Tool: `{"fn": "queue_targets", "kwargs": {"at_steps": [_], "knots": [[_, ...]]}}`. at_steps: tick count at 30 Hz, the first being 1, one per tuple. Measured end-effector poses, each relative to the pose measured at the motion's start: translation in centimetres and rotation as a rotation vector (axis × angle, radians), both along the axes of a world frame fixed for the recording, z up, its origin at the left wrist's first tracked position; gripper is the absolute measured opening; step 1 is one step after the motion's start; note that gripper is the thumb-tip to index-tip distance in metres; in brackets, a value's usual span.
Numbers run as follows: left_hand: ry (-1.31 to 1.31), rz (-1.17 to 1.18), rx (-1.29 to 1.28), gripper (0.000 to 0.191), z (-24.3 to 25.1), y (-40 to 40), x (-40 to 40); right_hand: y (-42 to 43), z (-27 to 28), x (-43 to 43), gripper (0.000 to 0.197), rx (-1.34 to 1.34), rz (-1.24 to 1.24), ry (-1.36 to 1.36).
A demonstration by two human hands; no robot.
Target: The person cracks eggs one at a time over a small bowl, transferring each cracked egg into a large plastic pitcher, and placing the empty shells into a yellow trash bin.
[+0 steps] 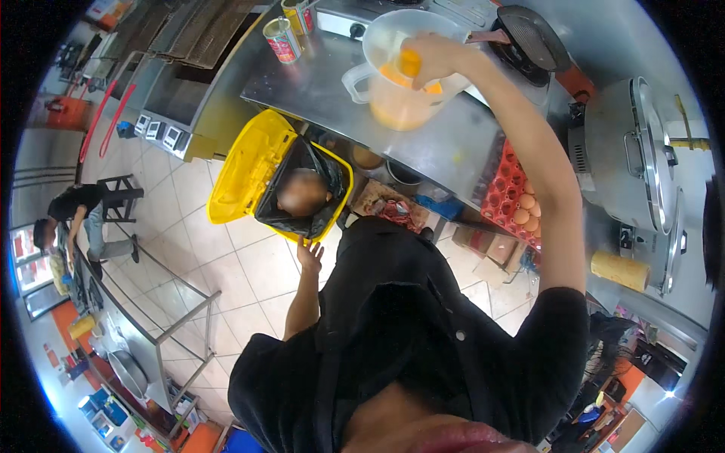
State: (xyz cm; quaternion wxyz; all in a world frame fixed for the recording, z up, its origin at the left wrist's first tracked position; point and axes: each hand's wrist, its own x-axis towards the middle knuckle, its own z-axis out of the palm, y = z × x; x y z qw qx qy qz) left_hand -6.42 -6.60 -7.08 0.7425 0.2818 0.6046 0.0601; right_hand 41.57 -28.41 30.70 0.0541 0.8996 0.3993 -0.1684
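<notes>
My right hand [439,56] reaches into the wide mouth of a translucent plastic pitcher [391,110] on a steel worktop [323,76]. Its fingers grip a small cup [410,62] that looks yellow-orange. Orange-yellow liquid [430,86] shows inside the pitcher; the hand hides part of it. Low beside the yellow trash bin [246,170], my left hand [310,256] is apart from the worktop, fingers spread and holding nothing. The bin's lid is swung back, and a black bag [317,158] lines it. A blurred round shape [303,192] appears over the bag.
A red egg tray [501,181] with several brown eggs [527,209] sits at the worktop's right end. Two cans [282,42] stand at the back left. A frying pan [532,42] and a large metal cooker [617,147] are to the right. Another person [79,204] bends at far left.
</notes>
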Motion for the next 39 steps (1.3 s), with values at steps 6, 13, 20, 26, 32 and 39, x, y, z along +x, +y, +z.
{"fn": "queue_targets", "kwargs": {"at_steps": [6, 13, 20, 26, 32, 39], "knots": [[0.010, 0.003, -0.006, 0.064, -0.6, 1.3, -3.1, 4.4, -0.9, -1.0, 0.067, -0.401, -0.015, -0.034], [0.041, 0.100, -0.037, 0.073, -0.7, 1.4, -4.8, 5.1, -0.4, -2.1, 0.055, -0.627, 0.039, -0.432], [-0.011, 0.233, 0.019, 0.074, -0.3, 2.2, -4.4, 0.7, 9.0, -2.7, 0.071, -0.150, -0.251, -0.204], [-0.049, 0.197, 0.017, 0.074, -0.5, 2.0, -2.2, -14.5, 2.6, -4.8, 0.087, 1.018, -0.415, -0.117], [-0.010, 0.086, 0.026, 0.073, -0.1, 1.0, -1.3, -16.7, -12.5, -10.5, 0.099, 0.663, -0.687, -0.222], [-0.022, -0.004, 0.032, 0.071, 0.4, 1.5, -0.3, -13.1, -17.6, -14.1, 0.100, 0.710, -0.663, -0.081]]}}
